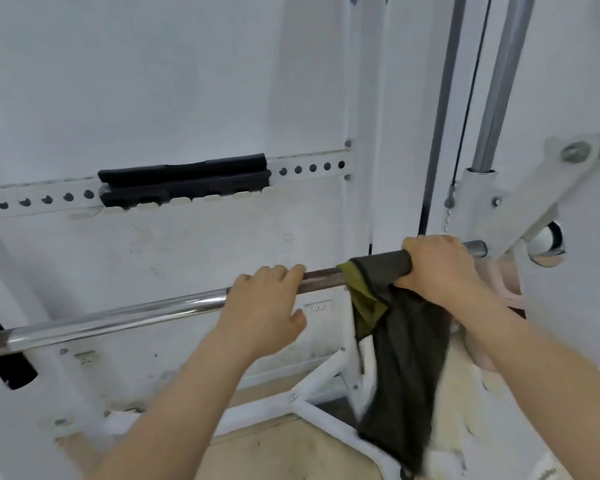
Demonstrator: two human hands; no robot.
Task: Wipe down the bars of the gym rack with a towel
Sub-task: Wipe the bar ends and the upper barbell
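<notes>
Both hands are up on the bar (118, 317), set apart from each other along it. The left hand (267, 306) sits near the middle of the view, fingers curled over the top of the bare chrome and thumb underneath. At about two o'clock from it, the right hand (437, 268) is clamped around the towel (406, 358), which is wrapped over the bar close to its right end. The towel is dark, with a lighter green fold showing at its left edge. A short wrapped stretch lies between the two hands, and the loose part hangs toward six o'clock, blurred at the bottom. The bar runs from the frame edge at eight o'clock up toward three o'clock. Its tip pokes out just past the right hand, beside a slanted white bracket (541, 202). Behind stands a white upright post (364, 133). A white rail (321, 173) with a row of holes reaches it from nine o'clock. A black pad (184, 178) sits on that rail, at eleven o'clock from the left hand. A chrome rod (503, 81) rises at one o'clock. Tan floor (274, 452) shows at six o'clock.
</notes>
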